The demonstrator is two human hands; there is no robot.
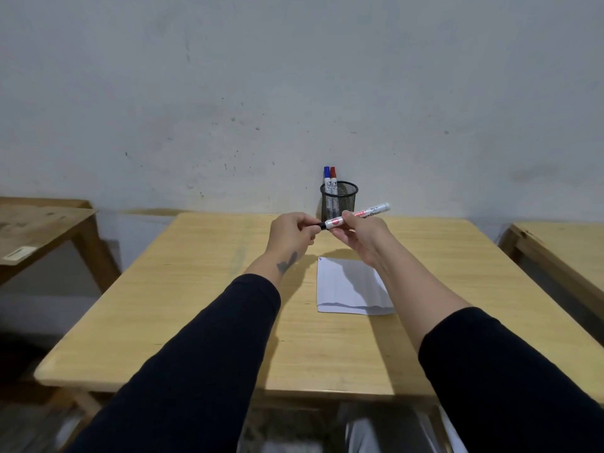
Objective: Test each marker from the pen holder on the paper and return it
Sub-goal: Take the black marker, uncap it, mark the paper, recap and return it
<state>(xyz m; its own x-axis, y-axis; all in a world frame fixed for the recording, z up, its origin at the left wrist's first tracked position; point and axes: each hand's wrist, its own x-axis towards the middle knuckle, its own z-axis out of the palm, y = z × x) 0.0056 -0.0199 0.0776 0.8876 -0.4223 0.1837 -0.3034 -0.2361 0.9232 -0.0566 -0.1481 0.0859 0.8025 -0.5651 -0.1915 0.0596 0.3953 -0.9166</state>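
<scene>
I hold a white marker (369,212) with a black cap level in the air above the table, in front of the pen holder. My right hand (361,238) grips its barrel, and my left hand (292,232) pinches the black cap end. The black mesh pen holder (340,199) stands at the table's far edge against the wall. A blue-capped marker (327,178) and a red-capped marker (333,178) stand upright in it. A white sheet of paper (351,286) lies on the table below my right forearm, with a small mark at its top left corner.
The light wooden table (196,289) reaches to the grey wall. Another wooden table (39,230) stands to the left and a third one (562,250) to the right, each across a narrow gap.
</scene>
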